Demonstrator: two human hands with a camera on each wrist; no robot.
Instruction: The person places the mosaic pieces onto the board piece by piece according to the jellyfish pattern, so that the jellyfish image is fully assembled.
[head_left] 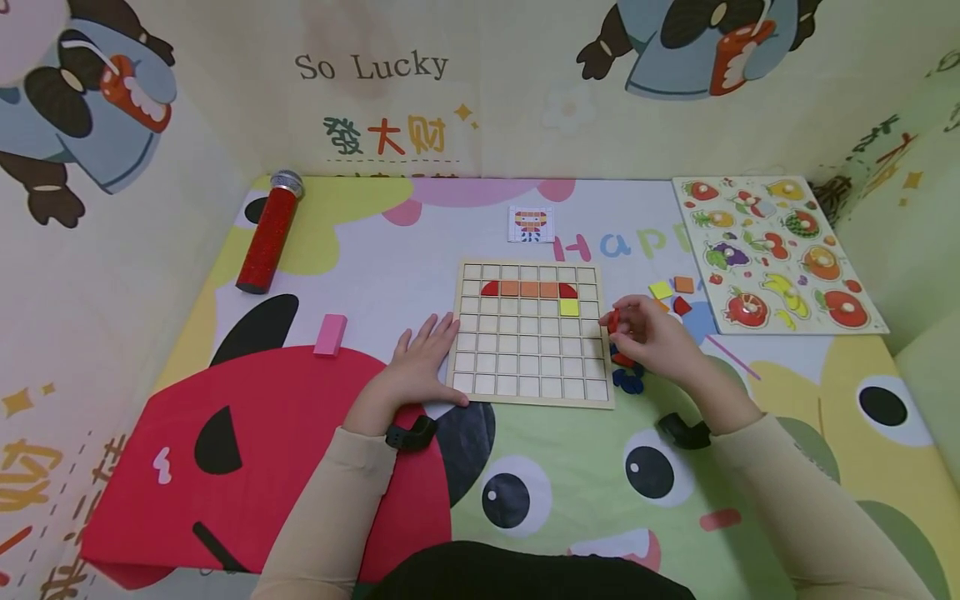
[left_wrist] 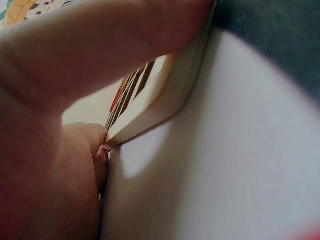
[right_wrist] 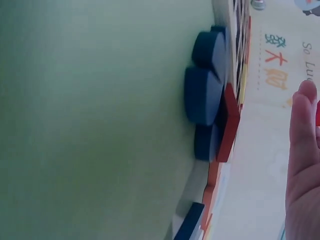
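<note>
A wooden grid board (head_left: 531, 383) lies flat in the middle of the mat. Its second row holds red, orange and yellow tiles (head_left: 528, 289). My left hand (head_left: 423, 358) rests flat with straight fingers against the board's left edge (left_wrist: 150, 117). My right hand (head_left: 643, 333) hovers just right of the board and pinches a small red tile (head_left: 613, 320). Dark blue and red loose tiles (head_left: 627, 377) lie under that hand, beside the board (right_wrist: 207, 92). A small pattern card (head_left: 531, 225) lies behind the board.
A red glitter tube (head_left: 267, 235) lies at the back left and a pink block (head_left: 331, 335) sits left of the board. Loose yellow, orange and red tiles (head_left: 672, 292) lie beside a fruit peg puzzle (head_left: 776, 254) at the right. Padded walls enclose the mat.
</note>
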